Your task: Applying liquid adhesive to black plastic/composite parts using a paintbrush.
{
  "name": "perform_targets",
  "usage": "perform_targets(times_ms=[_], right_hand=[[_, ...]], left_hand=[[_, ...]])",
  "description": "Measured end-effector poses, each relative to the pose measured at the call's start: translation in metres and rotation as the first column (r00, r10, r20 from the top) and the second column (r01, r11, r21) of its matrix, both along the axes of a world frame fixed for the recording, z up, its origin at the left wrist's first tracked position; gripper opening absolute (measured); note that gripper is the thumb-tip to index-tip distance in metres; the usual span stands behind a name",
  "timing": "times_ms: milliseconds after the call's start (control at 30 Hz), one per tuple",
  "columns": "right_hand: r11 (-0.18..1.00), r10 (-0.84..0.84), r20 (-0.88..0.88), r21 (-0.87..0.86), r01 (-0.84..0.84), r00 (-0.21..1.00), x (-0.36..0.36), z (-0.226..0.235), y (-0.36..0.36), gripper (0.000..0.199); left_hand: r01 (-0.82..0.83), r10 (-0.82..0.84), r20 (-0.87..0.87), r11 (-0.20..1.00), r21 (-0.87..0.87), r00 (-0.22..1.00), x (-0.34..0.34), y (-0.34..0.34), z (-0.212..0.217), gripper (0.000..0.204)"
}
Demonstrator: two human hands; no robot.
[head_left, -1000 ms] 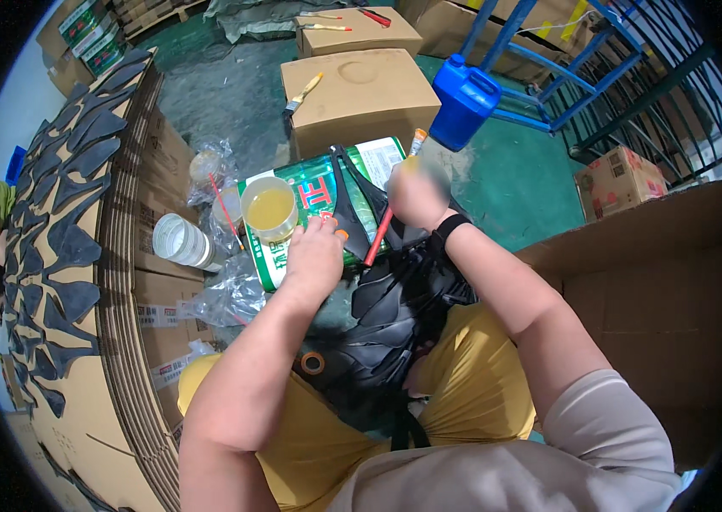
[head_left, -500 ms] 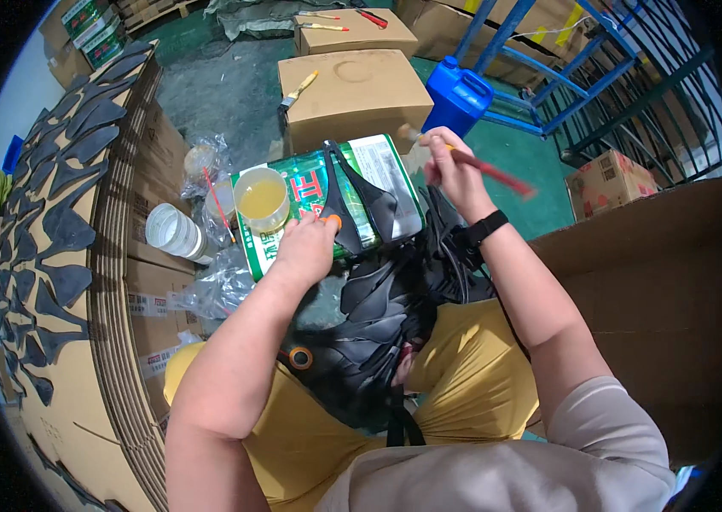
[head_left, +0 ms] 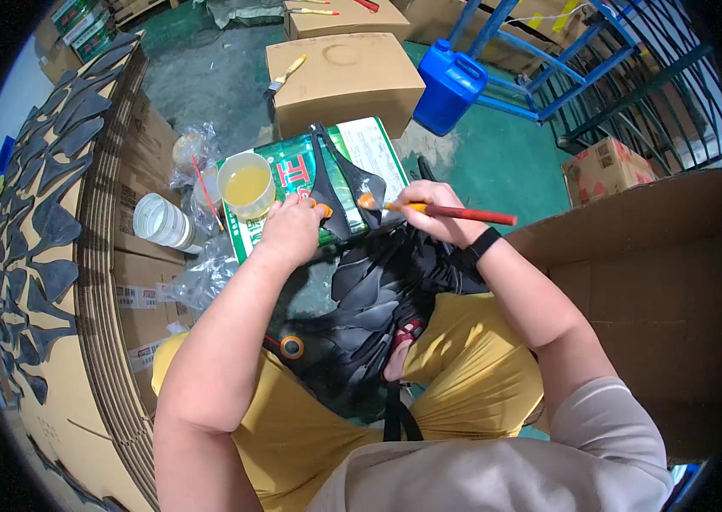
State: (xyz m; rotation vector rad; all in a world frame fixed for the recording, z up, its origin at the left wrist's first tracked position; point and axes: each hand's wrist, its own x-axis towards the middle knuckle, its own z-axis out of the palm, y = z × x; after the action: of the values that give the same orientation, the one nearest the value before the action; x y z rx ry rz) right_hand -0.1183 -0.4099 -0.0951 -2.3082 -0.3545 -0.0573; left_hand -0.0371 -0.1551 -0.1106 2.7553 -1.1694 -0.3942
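Note:
My right hand (head_left: 436,212) is closed around a paintbrush (head_left: 467,214) with a red handle. Its tan bristles touch the wide, wet-looking end of a black leaf-shaped piece (head_left: 352,171). This lies on a green and white box (head_left: 368,136) in front of me. Beside it is a second black piece (head_left: 323,183). My left hand (head_left: 292,230) holds that one at its edge, with something orange (head_left: 321,208) at the fingertips. Left of the pieces, a translucent cup (head_left: 246,189) of yellowish liquid stands on the box. More black pieces (head_left: 369,282) are heaped between my knees.
White stacked cups (head_left: 160,224) and crumpled clear plastic (head_left: 207,286) are at the left, by stacked cardboard (head_left: 113,282) topped with black pieces. Ahead stands a carton (head_left: 339,81) with another brush (head_left: 287,74). A blue jug (head_left: 448,90) and an open carton (head_left: 642,290) are at the right.
My right hand has come down and left, bringing the brush from the air onto the right black piece. My left hand stays at the other piece. The whole view has shifted slightly.

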Motion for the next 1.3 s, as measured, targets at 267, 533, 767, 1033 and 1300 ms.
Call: perform_targets(times_ms=[267,533,767,1033,1300], right_hand=[[0.986,-0.155,0.027,0.058,0.153,0.988,0.002,0.017,-0.008,0.017],[0.987,0.143,-0.144,0.1,-0.13,0.979,-0.006,0.005,-0.011,0.016],[0.974,-0.199,-0.06,0.098,0.204,0.978,0.007,0.007,-0.01,0.017],[0.984,0.132,-0.273,0.153,-0.092,0.953,-0.018,-0.005,-0.019,0.015],[0.991,-0.032,-0.133,0.128,0.049,0.991,-0.008,-0.006,-0.027,0.014]], left_hand=[[0.019,-0.019,0.01,1.0,-0.007,1.0,0.002,-0.003,0.001,0.039],[0.008,-0.008,0.011,1.0,-0.007,1.0,0.004,0.0,0.0,0.037],[0.018,-0.018,-0.011,1.0,-0.013,1.0,0.007,-0.002,0.001,0.042],[0.008,-0.008,-0.016,1.0,0.006,1.0,0.006,-0.001,0.005,0.038],[0.023,-0.023,-0.009,0.999,0.023,1.0,0.008,-0.005,0.006,0.035]])
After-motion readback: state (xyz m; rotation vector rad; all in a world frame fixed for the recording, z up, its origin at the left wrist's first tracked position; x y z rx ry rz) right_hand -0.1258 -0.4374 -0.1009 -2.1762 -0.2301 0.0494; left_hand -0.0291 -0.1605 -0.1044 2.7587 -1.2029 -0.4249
